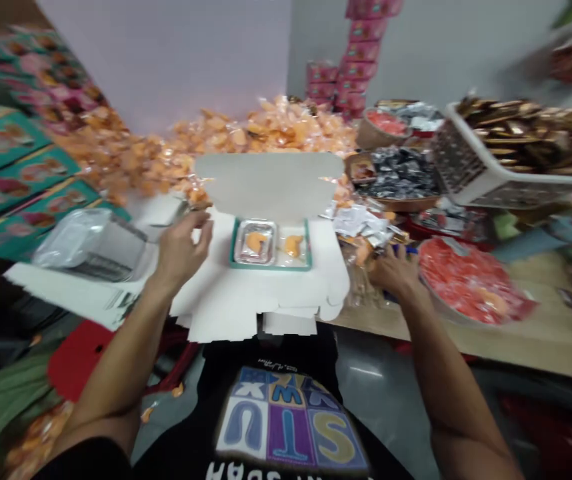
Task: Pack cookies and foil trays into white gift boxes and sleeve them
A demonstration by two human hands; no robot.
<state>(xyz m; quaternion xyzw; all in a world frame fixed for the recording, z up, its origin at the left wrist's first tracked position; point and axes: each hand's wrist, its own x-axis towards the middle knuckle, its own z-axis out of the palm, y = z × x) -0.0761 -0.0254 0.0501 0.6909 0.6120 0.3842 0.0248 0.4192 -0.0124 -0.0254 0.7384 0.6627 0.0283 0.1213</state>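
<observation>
In front of me stands an open teal box (272,268) with its white lid (269,183) raised. On its left side sits a clear, silver-rimmed tray (240,248); an orange wrapped piece (255,244) lies in it. A second orange wrapped piece (292,247) lies in the box's right half. My left hand (182,248) is left of the box, thumb and fingers apart, its fingertips close to the orange packets behind. On the right, my right hand (397,272) reaches down among silver sachets (369,223) and clear packets; its fingertips are blurred and partly hidden.
A heap of orange packets (266,127) lies behind the box. Stacked clear trays (96,243) and teal cartons (11,173) are at left. On the right are a bowl of red packets (471,277), a bowl of dark sachets (401,173) and a white basket (496,173).
</observation>
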